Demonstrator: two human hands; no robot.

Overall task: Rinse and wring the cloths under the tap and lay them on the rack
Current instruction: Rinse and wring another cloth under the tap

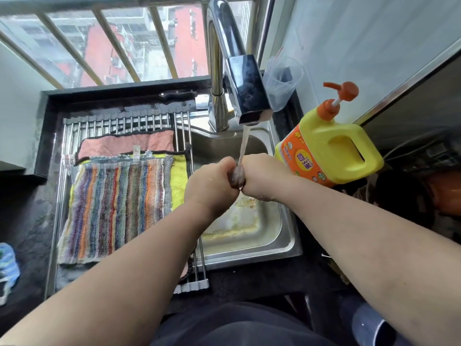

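– Cloth (236,179), dark and twisted into a rope: the fingers of the left hand (212,181) and right hand (264,176) curl tight round its two ends, under the stream from the tap (247,88), over the sink (287,240)
– Wringing, then. How far along?
– Well on, I'd judge. On the rack (119,123), left of the sink, three cloths lie flat: a pink cloth (129,144) farthest, a yellow cloth (178,176), a striped cloth (117,208) on top
– What's left?
– Laying this fourth one down. One tap, one sink, one rack. A bluish bundle (7,268) at the near left may be another cloth; I can't tell
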